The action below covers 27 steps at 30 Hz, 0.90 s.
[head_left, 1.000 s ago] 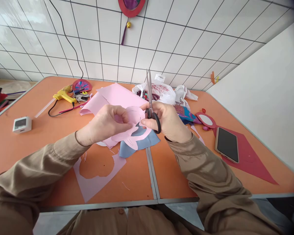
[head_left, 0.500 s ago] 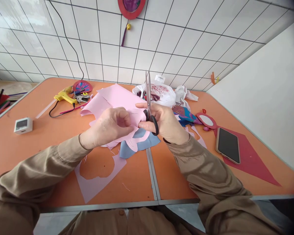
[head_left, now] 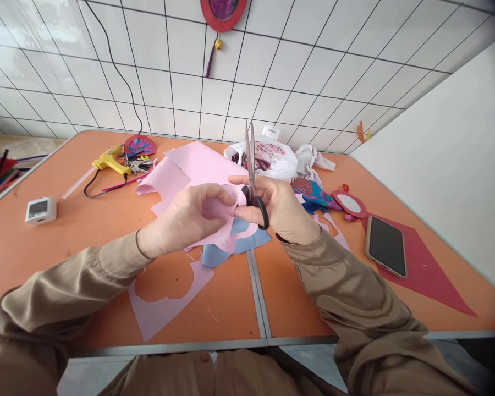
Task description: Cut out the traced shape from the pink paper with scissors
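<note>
A pink felt piece (head_left: pixel 221 240) with thin drawn lines is between my two hands. The curled fingers and thumb of my left hand (head_left: pixel 183 219) are around its left side; the exact contact is partly hidden. My right hand (head_left: pixel 291 213) holds black-handled scissors (head_left: pixel 251 159), blades up and slightly parted. Its thumb and fingers also pinch the right edge of the pink felt. Beneath the hands lies blue felt (head_left: pixel 253 241). Larger pink felt sheets (head_left: pixel 198 159) spread behind my left hand.
A cut-out pink scrap (head_left: pixel 148 319) lies near the front edge. To the left are a yellow glue gun (head_left: pixel 112 160), keys (head_left: pixel 140 165) and a small white device (head_left: pixel 40 210). A plastic bag (head_left: pixel 278 159) sits behind; a phone (head_left: pixel 386 245) rests on red felt (head_left: pixel 429 275) at right.
My left fingers and thumb have spread from a tight pinch to a wider curl around the pink felt. The lower part of the felt has shifted slightly; the right hand and scissors stay nearly still.
</note>
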### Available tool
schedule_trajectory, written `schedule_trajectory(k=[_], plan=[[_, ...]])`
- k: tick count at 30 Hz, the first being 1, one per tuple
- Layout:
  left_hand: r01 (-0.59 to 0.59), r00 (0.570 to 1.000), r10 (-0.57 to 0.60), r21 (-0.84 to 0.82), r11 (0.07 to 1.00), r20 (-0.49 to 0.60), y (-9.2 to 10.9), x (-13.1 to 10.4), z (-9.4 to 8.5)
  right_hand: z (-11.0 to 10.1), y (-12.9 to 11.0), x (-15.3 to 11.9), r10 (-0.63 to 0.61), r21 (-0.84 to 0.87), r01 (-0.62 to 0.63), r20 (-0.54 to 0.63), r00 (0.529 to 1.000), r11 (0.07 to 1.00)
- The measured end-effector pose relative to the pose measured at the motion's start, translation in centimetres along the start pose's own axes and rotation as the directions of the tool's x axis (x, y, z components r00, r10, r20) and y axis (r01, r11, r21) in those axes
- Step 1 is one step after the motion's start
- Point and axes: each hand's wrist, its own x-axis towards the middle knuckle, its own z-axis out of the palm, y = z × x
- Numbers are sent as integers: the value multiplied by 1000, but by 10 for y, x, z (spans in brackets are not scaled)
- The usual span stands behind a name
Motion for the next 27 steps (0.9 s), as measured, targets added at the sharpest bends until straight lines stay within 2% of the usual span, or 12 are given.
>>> schedule_trajectory(k=[5,13,18,22,25,27], plan=[[-128,990,127,-20,992,-67,8,-1,2,1,-1,0,14,-12,-14,-4,1000,1000],[-114,981,108,-30,993,-158,6,-2,8,3,-4,0,47,1,-47,10,999,999],[-107,983,102,-27,994,-155,12,-3,8,4,-4,-2,35,-15,-35,9,999,999],[-61,991,56,-43,997,-121,14,-4,6,3,-4,-2,36,1,-36,24,999,999],[27,990,-37,-74,997,-136,12,-3,3,0,-1,-1,31,31,-32,53,998,999],[99,989,-112,-131,986,-100,11,-2,1,-1,2,-1,6,45,-9,68,998,999]])
